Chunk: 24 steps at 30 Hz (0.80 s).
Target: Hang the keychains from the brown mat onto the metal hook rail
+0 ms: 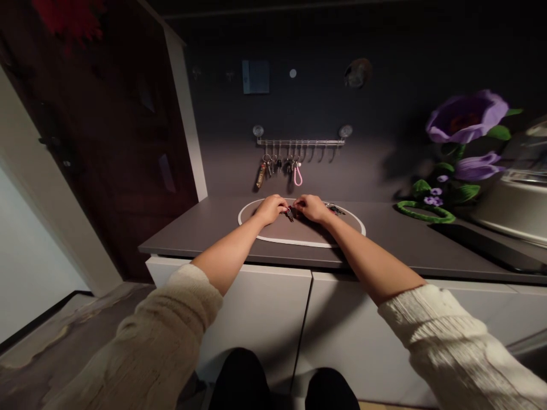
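On the desk, over an oval mat with a white rim, both bare hands work close together, and much of what they do is hard to make out. The fingers cover the upper part of a small bunch of keys, so only its lower end shows, dark and blurred, in the gap between the hands. A 2nd set of keys lies on the mat just beyond the right wrist, partly hidden by it. The red shape at the top left is cut off by the picture's edge, as is the pale rounded object at the far right; the round thing high on the wall is too dim to name.

The left grip is pinched, thumb and fingertips together on the bunch of keys. The right grip curls just beside it, its fingers bent inward and its tips near a dark patch; I cannot tell whether it grasps anything.

Above the hands, a rail carries hanging keys, a brown tag and a pink loop. Purple flowers stand to the right.
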Tool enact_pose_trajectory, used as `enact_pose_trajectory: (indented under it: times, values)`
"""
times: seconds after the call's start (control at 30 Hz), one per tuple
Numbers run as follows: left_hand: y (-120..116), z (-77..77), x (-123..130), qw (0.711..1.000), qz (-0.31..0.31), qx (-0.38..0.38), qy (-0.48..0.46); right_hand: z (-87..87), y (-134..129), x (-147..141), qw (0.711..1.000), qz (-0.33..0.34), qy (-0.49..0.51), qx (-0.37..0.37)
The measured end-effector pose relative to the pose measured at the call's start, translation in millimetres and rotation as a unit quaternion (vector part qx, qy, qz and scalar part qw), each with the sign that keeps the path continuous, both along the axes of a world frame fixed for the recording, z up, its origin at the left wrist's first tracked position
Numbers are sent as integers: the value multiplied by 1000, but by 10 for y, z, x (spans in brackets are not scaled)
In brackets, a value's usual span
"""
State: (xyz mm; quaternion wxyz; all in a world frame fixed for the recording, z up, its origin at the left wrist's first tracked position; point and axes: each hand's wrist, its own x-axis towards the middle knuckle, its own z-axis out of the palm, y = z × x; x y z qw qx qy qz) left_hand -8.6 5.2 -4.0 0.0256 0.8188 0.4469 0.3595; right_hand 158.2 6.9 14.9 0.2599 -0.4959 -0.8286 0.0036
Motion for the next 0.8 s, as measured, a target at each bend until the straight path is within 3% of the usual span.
enact_pose_trajectory:
  times: [0.23,0.43,0.6,0.8]
  values:
    - [3,2,45,977,-11,-92,-190,26,-18,-18,1000,-6,14,-1]
    - [-16,21,83,896,-68,-232,-371,18,-12,-15,999,-1,47,6]
    - [-49,78,83,850,-44,-266,-453,31,-8,-24,996,1,79,33]
    - [-12,97,70,783,-97,-304,-534,57,-40,-39,994,21,96,36]
